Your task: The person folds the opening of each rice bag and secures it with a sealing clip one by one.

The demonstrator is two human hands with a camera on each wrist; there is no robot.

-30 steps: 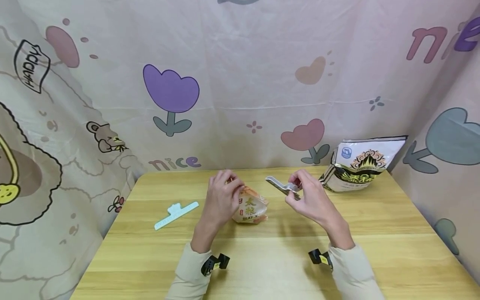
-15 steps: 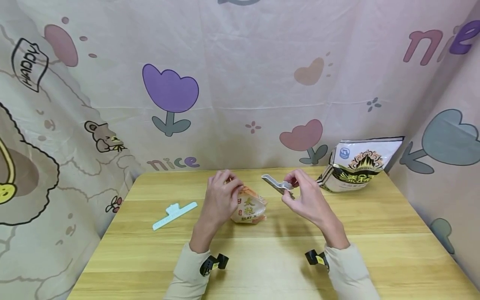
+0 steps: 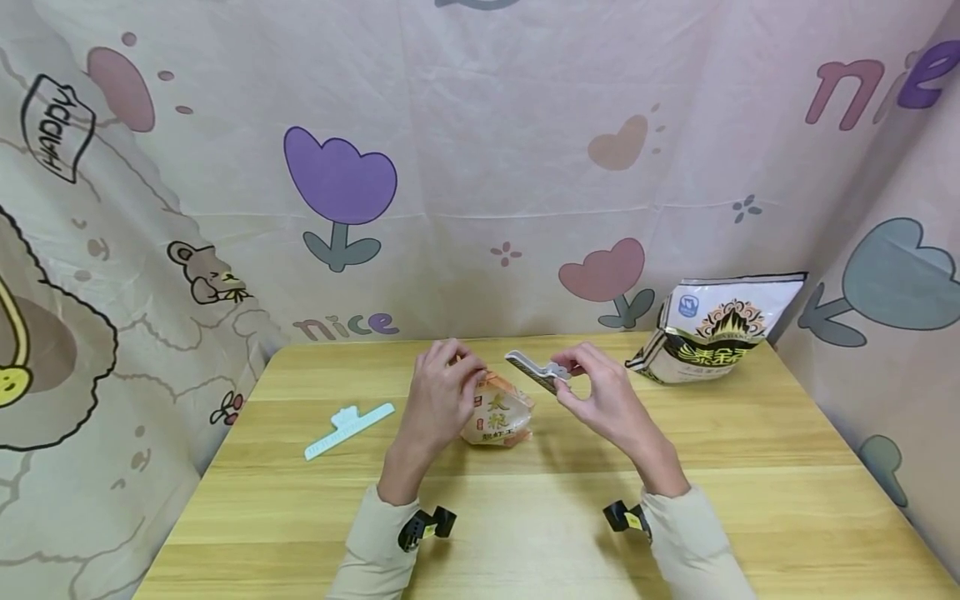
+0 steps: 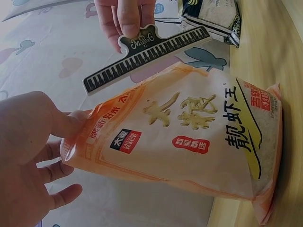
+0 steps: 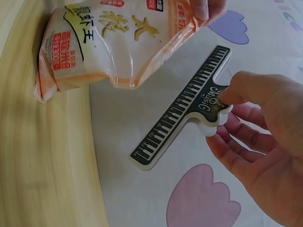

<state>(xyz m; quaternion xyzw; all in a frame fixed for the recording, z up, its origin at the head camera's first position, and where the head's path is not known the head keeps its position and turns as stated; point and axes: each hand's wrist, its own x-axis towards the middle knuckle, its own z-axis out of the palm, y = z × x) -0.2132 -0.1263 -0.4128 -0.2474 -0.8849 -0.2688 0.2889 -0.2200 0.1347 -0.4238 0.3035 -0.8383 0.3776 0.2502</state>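
An orange and white rice bag (image 4: 189, 123) stands on the wooden table, its top pinched between the thumb and fingers of my left hand (image 3: 446, 392). To the right of the bag, my right hand (image 3: 611, 396) pinches the handle tabs of a clip (image 5: 182, 106) with a black and white piano-key pattern and the word Music. The clip's long bar is raised off the table beside the bag's upper part. In the right wrist view the clip and the bag are apart. The back of the bag is hidden in the head view.
A light blue clip (image 3: 348, 431) lies on the table left of my left hand. At the back right stands a larger white and black bag (image 3: 712, 333). Printed cloth (image 3: 465, 167) hangs behind the table and along both sides.
My right hand has moved left with the piano-key clip, bringing it nearer the rice bag. The left hand has kept its hold on the bag's top.
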